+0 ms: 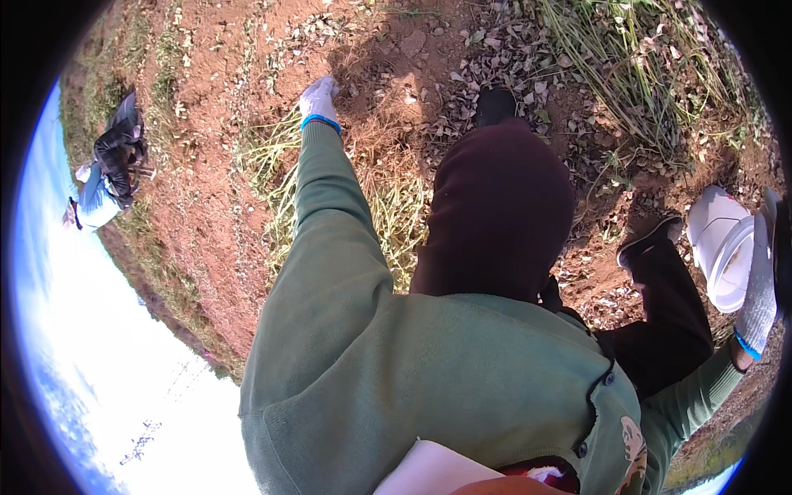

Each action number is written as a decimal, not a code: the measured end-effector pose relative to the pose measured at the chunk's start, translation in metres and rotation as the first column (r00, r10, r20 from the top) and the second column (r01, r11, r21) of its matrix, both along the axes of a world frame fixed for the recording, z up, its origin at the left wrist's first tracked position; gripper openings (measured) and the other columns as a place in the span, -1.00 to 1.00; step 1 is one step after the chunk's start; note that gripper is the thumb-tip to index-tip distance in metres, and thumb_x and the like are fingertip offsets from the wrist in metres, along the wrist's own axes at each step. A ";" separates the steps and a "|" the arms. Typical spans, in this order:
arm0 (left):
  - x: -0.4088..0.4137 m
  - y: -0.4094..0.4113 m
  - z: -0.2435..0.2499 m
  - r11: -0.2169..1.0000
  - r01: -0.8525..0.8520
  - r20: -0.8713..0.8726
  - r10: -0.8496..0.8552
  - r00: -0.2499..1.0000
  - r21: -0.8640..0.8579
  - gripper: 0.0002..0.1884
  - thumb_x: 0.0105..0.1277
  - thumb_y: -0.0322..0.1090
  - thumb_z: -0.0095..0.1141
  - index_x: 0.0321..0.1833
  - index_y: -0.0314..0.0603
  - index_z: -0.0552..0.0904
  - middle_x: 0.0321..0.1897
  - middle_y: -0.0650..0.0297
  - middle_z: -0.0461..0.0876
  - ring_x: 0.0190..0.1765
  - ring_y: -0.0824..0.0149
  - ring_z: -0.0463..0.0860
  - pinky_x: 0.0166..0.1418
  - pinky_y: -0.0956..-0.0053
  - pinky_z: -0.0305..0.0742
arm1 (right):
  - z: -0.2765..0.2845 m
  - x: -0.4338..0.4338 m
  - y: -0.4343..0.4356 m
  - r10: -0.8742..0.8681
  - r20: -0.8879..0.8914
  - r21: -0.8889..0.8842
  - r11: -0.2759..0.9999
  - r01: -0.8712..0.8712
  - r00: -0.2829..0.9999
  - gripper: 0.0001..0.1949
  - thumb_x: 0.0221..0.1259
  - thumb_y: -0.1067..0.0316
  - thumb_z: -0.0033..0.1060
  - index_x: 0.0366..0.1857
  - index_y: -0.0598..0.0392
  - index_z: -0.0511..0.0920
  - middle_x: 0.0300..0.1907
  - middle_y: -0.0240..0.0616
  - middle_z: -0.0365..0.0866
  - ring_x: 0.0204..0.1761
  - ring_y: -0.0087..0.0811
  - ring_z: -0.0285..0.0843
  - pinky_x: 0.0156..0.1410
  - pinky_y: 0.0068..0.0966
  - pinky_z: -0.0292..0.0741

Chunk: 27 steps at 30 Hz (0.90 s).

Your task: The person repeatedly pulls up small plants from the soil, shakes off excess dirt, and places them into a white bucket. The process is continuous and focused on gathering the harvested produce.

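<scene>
My left hand (320,101), in a white knit glove with a blue cuff, reaches out over the soil at the upper middle, beside dry brown roots (383,133) of pulled plants; its fingers are curled, and whether they hold anything cannot be made out. Green-yellow stalks (275,154) lie just below it. My right hand (758,297), gloved alike, is at the far right edge beside a white plastic bucket (718,223) that lies tipped over. Its fingers point away along the bucket's mouth; the picture's rim blurs them, so a grip cannot be told.
A heap of green stalks (619,68) lies at the upper right among dry leaves (501,55). My bent knees and dark shoes rest on reddish soil between the hands. Another person (108,167) bends over the field at the far left.
</scene>
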State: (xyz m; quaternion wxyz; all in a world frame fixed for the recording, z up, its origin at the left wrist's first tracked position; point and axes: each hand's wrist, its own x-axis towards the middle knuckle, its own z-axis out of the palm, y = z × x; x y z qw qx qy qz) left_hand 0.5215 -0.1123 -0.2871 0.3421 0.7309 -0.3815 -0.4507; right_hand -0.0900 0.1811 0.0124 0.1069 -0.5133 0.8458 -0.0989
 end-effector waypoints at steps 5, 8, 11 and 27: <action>-0.009 0.001 0.015 0.996 -0.087 -0.091 0.084 0.992 -0.026 -0.79 0.42 -0.38 0.11 -0.01 -0.34 0.67 -0.20 0.22 0.71 -0.26 0.39 0.66 -0.09 0.60 0.61 | 0.012 0.001 0.001 0.085 0.002 0.042 0.996 -0.085 0.996 -0.67 0.33 0.34 0.18 0.10 0.28 0.58 -0.01 0.00 0.65 -0.03 -0.15 0.63 0.13 -0.32 0.53; 0.006 -0.003 0.011 0.985 -0.167 -0.113 0.162 0.980 -0.037 -0.80 0.42 -0.36 0.09 -0.05 -0.35 0.66 -0.17 0.17 0.69 -0.20 0.32 0.68 0.04 0.56 0.65 | -0.039 -0.044 0.031 0.060 -0.020 -0.085 0.994 -0.061 0.998 -0.65 0.45 0.28 0.13 0.27 -0.03 0.54 0.15 -0.24 0.65 0.15 -0.43 0.62 0.23 -0.48 0.54; 0.033 -0.007 0.017 0.867 0.461 0.934 -0.303 0.187 0.189 -0.74 0.40 -0.20 0.15 -0.24 -0.33 0.60 -0.19 -0.03 0.72 -0.13 0.02 0.71 -0.08 0.22 0.59 | -0.019 -0.029 0.027 -0.005 0.050 -0.123 0.992 0.011 0.999 -0.65 0.41 0.35 0.14 0.24 0.00 0.55 0.11 -0.26 0.66 0.09 -0.43 0.64 0.22 -0.48 0.54; -0.367 0.016 0.252 0.116 0.991 0.239 -0.962 0.129 -0.066 -0.57 0.42 -0.15 0.19 0.23 -0.26 0.58 0.07 0.24 0.67 0.16 0.38 0.59 0.32 0.47 0.41 | 0.038 -0.081 0.074 0.014 -0.047 -0.127 0.992 -0.020 0.999 -0.73 0.19 0.13 0.18 -0.21 0.07 0.71 -0.25 -0.06 0.71 -0.12 -0.04 0.66 0.04 -0.21 0.56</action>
